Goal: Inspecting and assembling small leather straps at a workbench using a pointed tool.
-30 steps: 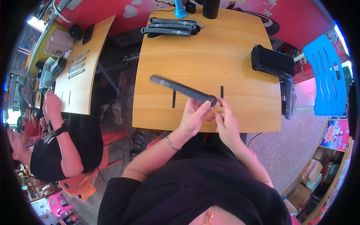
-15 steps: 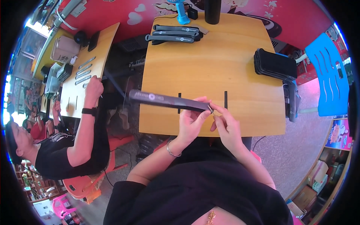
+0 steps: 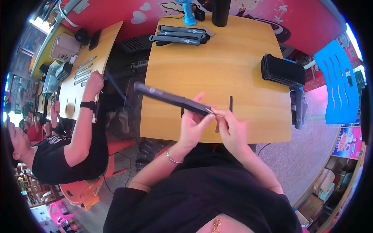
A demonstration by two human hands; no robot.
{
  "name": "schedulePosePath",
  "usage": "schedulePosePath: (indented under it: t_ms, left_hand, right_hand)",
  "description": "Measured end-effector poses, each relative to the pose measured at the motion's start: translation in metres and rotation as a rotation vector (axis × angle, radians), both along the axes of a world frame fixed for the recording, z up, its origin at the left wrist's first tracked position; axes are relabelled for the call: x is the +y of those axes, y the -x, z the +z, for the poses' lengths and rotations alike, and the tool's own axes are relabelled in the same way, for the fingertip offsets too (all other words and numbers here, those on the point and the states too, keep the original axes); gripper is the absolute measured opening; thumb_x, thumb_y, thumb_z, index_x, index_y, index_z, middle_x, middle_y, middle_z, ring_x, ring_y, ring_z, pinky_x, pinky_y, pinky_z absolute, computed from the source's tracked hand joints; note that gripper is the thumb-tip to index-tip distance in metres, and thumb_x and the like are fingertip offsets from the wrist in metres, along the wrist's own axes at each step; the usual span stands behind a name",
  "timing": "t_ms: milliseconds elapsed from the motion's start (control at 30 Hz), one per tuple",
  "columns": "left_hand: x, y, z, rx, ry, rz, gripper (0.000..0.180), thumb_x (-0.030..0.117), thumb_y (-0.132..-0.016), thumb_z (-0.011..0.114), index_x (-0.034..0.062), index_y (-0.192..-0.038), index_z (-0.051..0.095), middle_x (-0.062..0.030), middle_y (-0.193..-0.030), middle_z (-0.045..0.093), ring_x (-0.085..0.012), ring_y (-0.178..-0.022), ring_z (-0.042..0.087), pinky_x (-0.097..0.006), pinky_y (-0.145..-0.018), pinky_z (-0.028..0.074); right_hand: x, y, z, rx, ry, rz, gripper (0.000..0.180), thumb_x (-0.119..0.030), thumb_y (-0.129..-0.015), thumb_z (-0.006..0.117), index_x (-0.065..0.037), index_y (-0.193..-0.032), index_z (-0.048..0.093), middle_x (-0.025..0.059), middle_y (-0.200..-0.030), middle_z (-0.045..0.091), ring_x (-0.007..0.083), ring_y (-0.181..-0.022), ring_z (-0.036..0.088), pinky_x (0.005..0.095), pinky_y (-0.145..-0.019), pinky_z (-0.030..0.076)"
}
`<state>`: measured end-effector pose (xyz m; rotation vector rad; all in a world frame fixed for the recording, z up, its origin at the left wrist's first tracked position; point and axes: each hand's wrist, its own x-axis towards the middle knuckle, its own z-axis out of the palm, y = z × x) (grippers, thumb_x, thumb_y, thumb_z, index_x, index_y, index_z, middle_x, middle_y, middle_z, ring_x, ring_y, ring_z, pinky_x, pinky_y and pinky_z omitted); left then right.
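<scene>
My left hand [image 3: 190,126] is closed round one end of a long dark grey strap [image 3: 165,97] with a pale printed mark. From there the strap slants up and left over the table, its far end raised and free. My right hand [image 3: 233,134] is pinched at the held end, partly smeared by motion. Between its fingertips shows a thin shiny metal piece [image 3: 211,112], too small to make out fully. Two narrow black strips lie flat on the table: one [image 3: 231,104] beyond my right hand, the other [image 3: 182,112] partly hidden behind my left hand.
On the wooden table [image 3: 217,58], several grey straps [image 3: 179,40] lie stacked at the back left, near a blue fan [image 3: 189,19] and a black cylinder [image 3: 220,13]. Black pouches [image 3: 283,70] are piled at the right edge. A co-worker [image 3: 54,155] sits at another table leftward.
The strap has tilted more steeply, its held end lower and nearer me. My right hand has turned slightly at that end. The whole view has shifted a little.
</scene>
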<state>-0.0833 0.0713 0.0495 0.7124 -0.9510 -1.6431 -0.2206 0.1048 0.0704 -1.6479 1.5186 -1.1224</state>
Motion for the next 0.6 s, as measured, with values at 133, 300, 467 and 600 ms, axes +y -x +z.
schedulePosePath:
  t_ms: [133,300,467,600]
  left_hand:
    - [0.002,0.001,-0.006,-0.082,-0.056,0.102,0.067,-0.001,-0.085,0.064,-0.0028,-0.140,0.025,-0.0086,-0.107,0.059,-0.0130,-0.099,0.059,-0.027,-0.089,0.047]
    - [-0.008,-0.017,-0.006,-0.263,0.075,-0.079,0.069,-0.003,-0.085,0.062,-0.0025,-0.142,0.022,-0.0088,-0.106,0.060,-0.0143,-0.100,0.060,-0.029,-0.090,0.048]
    - [-0.015,-0.036,0.006,-0.347,0.119,-0.261,0.069,-0.005,-0.085,0.061,-0.0016,-0.142,0.022,-0.0093,-0.107,0.059,-0.0161,-0.101,0.061,-0.030,-0.090,0.049]
    - [-0.008,-0.042,0.016,-0.361,-0.020,-0.399,0.064,-0.006,-0.085,0.060,-0.0025,-0.139,0.027,-0.0082,-0.105,0.058,-0.0179,-0.101,0.061,-0.031,-0.090,0.049]
  right_hand:
    - [-0.006,-0.008,-0.001,-0.090,0.023,-0.015,0.023,-0.002,-0.087,0.058,-0.009,-0.109,0.060,0.0073,-0.059,0.055,0.0167,-0.050,0.058,0.0294,-0.047,0.043]
    - [-0.010,0.004,0.002,0.040,0.000,0.095,0.020,-0.001,-0.088,0.056,-0.008,-0.106,0.061,0.0091,-0.065,0.060,0.0172,-0.051,0.059,0.0295,-0.048,0.044]
    - [-0.014,0.008,0.012,-0.053,-0.126,0.158,0.019,0.000,-0.088,0.055,-0.007,-0.103,0.063,0.0067,-0.070,0.063,0.0129,-0.054,0.057,0.0259,-0.050,0.044]
    - [-0.015,0.012,0.010,0.054,0.033,0.094,0.021,0.000,-0.085,0.057,-0.008,-0.103,0.064,0.0078,-0.073,0.065,0.0165,-0.055,0.060,0.0284,-0.051,0.046]
